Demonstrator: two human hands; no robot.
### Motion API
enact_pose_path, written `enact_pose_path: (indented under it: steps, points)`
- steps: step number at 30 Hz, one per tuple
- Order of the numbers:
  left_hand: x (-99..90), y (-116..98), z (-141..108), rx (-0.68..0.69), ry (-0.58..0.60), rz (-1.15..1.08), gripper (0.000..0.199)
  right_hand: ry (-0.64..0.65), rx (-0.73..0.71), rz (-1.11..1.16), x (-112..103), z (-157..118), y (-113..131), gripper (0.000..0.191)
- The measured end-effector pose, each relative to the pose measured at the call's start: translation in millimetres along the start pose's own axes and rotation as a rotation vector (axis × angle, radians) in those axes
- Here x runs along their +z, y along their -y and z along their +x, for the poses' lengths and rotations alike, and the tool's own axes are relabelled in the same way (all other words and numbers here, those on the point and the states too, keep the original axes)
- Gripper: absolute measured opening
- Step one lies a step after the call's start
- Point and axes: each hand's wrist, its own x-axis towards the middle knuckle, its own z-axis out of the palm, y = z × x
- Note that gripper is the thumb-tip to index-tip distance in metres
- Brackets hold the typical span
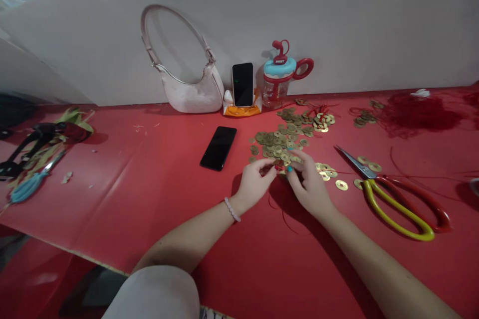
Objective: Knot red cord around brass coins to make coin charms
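Note:
My left hand [255,183] is pinched at the near edge of a pile of brass coins [277,140] with square holes. A coin with a bit of red cord [279,164] shows at its fingertips. My right hand [306,183] comes close from the right, its thumb and fingers bent together beside the same coin; what they grip is too small to make out. A thin red cord [295,229] trails on the red table below both hands. Single coins [341,185] lie right of my right hand.
Large scissors [392,199] lie open at the right, near tangled red cord [422,112]. A black phone [218,148] lies left of the coins. Behind stand a white handbag [192,92], an upright phone [243,84] and a cup [279,82]. Blue-handled scissors [29,187] are far left.

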Motion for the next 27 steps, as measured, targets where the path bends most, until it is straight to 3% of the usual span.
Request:
enact_pose_path:
  steps: [8,16,22,27]
  points:
    - [0.5,1.8,-0.3,0.01,0.01,-0.017,0.019,-0.138,-0.056,-0.256,-0.8,-1.8,5.0,0.027]
    - [-0.3,-4.7,-1.9,0.016,0.022,0.067,0.026,-0.139,-0.154,-0.418,-1.4,-0.2,4.9,0.019]
    - [-0.6,-6.9,-2.6,0.039,0.036,0.078,0.025,-0.071,-0.201,-0.53,-1.2,0.6,4.9,0.019]
    - [-0.7,-4.6,-2.8,0.069,0.043,0.094,0.029,-0.092,-0.2,-0.483,-0.2,1.1,1.7,0.02]
